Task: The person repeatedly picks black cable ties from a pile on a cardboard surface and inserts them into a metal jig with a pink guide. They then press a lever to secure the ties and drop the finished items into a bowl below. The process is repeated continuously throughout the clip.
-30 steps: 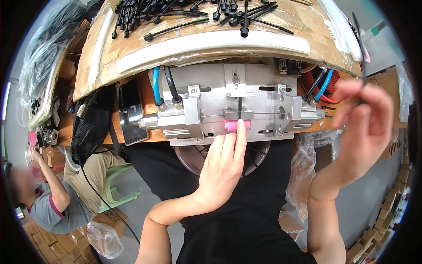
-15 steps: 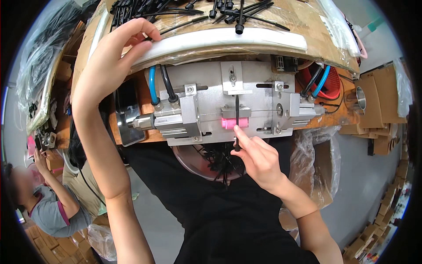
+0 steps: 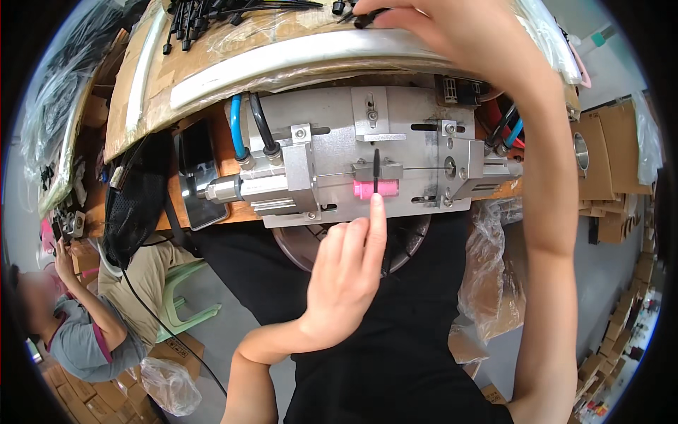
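- The left hand (image 3: 346,279) is held with its forefinger straight, the tip pressed to the foot of a black pin (image 3: 376,169) seated upright in the pink holder (image 3: 375,189) of the metal jig (image 3: 367,155); nothing is gripped.
- The right hand (image 3: 452,32) is closed on black pins (image 3: 364,18) at the desk's (image 3: 212,49) far edge.
- A fingertip could be pinched if the jig's cylinder (image 3: 244,185) is fired.
- The pin could be tipped by uneven pressure.
- Hoses (image 3: 247,127), a phone (image 3: 200,173) and a plastic bag (image 3: 494,275) crowd the jig.

A pink block (image 3: 375,189) glows on the silver-grey metal fixture (image 3: 367,152) (blue hose (image 3: 238,131), black hose (image 3: 259,127)).
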The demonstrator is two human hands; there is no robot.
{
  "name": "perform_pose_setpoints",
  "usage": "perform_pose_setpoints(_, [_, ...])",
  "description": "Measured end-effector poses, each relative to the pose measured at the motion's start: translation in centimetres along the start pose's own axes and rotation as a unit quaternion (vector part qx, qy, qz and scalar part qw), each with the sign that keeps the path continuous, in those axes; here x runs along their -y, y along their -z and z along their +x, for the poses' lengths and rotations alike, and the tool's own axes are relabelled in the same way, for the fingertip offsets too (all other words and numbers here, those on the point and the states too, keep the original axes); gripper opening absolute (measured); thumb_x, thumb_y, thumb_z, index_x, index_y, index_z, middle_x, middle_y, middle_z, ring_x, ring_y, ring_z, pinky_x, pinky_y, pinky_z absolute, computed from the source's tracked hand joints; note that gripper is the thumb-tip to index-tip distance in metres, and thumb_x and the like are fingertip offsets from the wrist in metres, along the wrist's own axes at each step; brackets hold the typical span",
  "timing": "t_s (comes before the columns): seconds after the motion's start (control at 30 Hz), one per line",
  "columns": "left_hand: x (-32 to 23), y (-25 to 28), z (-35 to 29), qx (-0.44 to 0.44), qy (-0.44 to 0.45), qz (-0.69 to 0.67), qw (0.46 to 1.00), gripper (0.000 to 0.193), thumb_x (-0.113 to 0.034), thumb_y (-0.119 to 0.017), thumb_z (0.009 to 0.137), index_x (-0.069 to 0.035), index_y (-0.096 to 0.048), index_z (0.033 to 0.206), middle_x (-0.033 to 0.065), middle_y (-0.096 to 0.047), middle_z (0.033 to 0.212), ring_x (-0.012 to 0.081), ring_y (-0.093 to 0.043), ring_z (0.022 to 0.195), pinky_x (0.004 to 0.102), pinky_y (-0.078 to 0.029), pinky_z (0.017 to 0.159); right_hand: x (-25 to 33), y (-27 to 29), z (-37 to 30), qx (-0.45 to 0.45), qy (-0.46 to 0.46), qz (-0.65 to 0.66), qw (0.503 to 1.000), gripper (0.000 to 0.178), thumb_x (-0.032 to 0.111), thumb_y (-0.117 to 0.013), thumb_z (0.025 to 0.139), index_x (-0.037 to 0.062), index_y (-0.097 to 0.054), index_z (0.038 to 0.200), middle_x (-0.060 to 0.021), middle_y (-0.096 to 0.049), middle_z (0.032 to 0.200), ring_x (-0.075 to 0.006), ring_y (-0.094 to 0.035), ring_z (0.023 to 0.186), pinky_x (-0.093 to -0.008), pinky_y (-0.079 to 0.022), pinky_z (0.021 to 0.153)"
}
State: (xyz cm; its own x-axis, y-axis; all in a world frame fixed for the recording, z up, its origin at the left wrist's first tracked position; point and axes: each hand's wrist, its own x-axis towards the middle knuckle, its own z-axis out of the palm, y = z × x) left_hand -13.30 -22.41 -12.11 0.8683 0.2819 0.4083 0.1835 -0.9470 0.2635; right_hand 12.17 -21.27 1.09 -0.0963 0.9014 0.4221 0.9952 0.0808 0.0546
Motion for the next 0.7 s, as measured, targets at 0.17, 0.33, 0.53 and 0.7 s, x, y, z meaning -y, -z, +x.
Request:
perform_pose_setpoints(0.17, [-0.3, -1.8, 0.5, 0.021, 0.028, 0.021, 0.999, 0.070, 0.004, -0.060, 0.073, 0.008, -0.042, 0.141, 0.0082, -0.047, 0.092, 0.0212, -0.050, 0.082, 0.0306, -0.047, 0.074, -0.5, 0.2, 0.5, -0.108, -0.071, 0.195, 0.972, 0.017, 0.004, -0.065, 0.086, -0.0001, -0.071, 0.102, -0.0141, -0.072, 0.082, -0.0211, -0.070, 0.075, -0.0293, -0.053, 0.064])
perform_pose_setpoints(0.33, [-0.4, -1.6, 1.0, 0.040, 0.023, 0.013, 0.999, 0.070, 0.004, -0.060, 0.074, 0.008, -0.042, 0.141, 0.0082, -0.047, 0.091, 0.0213, -0.050, 0.082, 0.0307, -0.047, 0.076, 5.7, 5.1, 1.2, -0.272, -0.491, 0.305, 0.769, 0.024, 0.008, -0.067, 0.088, -0.0002, -0.068, 0.110, -0.0141, -0.072, 0.087, -0.0179, -0.068, 0.076, -0.0294, -0.052, 0.065])
perform_pose_setpoints(0.53, [2.7, 3.4, 6.3, -0.045, -0.040, -0.017, 0.998, 0.053, 0.002, -0.062, 0.079, 0.002, -0.054, 0.131, 0.0095, -0.049, 0.090, 0.0239, -0.052, 0.084, 0.0342, -0.047, 0.078, 8.0, -0.9, -12.7, -0.283, -0.176, 0.415, 0.847, 0.019, 0.005, -0.066, 0.089, 0.0007, -0.060, 0.107, -0.0153, -0.068, 0.095, -0.0192, -0.060, 0.079, -0.0287, -0.049, 0.074])
perform_pose_setpoints(0.7, [11.1, 5.0, 18.8, -0.123, -0.076, 0.003, 0.989, 0.020, 0.000, -0.068, 0.082, 0.000, -0.066, 0.102, 0.0105, -0.065, 0.090, 0.0248, -0.064, 0.082, 0.0343, -0.050, 0.077, 14.9, -6.6, -16.1, -0.213, -0.209, 0.350, 0.888, 0.047, -0.016, -0.075, 0.069, -0.0064, -0.061, 0.112, -0.0171, -0.068, 0.091, -0.0257, -0.063, 0.069, -0.0336, -0.053, 0.063])
